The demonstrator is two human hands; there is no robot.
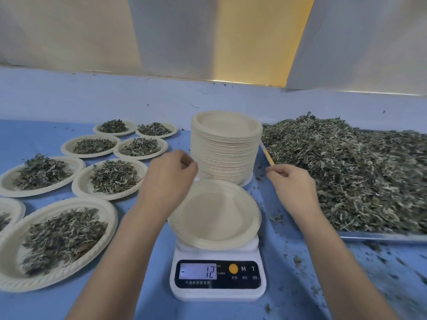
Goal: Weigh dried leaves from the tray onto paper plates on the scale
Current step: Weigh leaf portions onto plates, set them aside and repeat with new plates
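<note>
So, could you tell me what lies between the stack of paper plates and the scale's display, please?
One empty paper plate lies there in the head view, resting on the scale, just in front of the stack.

1. The white digital kitchen scale [218,280] has a black front panel. Its pale backlit display [198,271] reads "12", with a short minus dash at the left edge.
2. On the same panel, right of a round orange button [233,268], stand the white letters "M" [243,268] and "T" [253,268].
3. Small white characters under the buttons and beneath the display are too blurred to read.
</note>
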